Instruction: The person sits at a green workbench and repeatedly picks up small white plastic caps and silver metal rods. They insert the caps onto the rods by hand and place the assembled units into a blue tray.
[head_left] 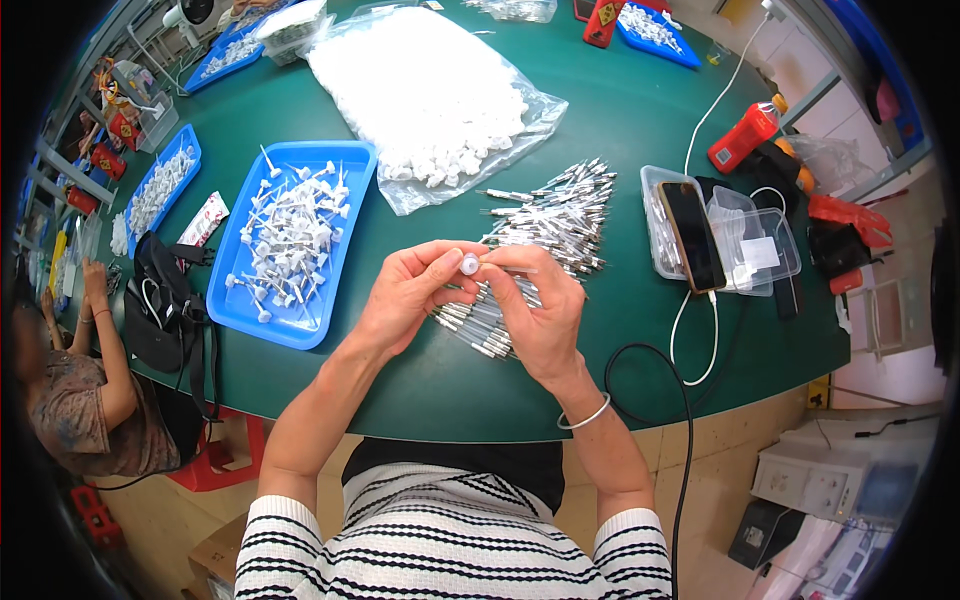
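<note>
Between the thumb and fingers of my left hand (408,292) is a small round white plastic cap (470,264), its end facing up. My right hand (540,312) is pinched closed right beside the cap, its fingertips meeting it; whatever they grip is hidden. Both hands hover over a pile of thin rods (572,215) with clear and silvery parts, spread on the green table (400,400). To the left, a blue tray (218,270) holds many white caps with thin stems attached.
A large clear bag of white caps (430,90) lies beyond my hands. At right are a plastic box (780,255), a phone (690,235) with a white cable and a red bottle (745,135). A black bag (160,310) and a seated person (85,400) are at left.
</note>
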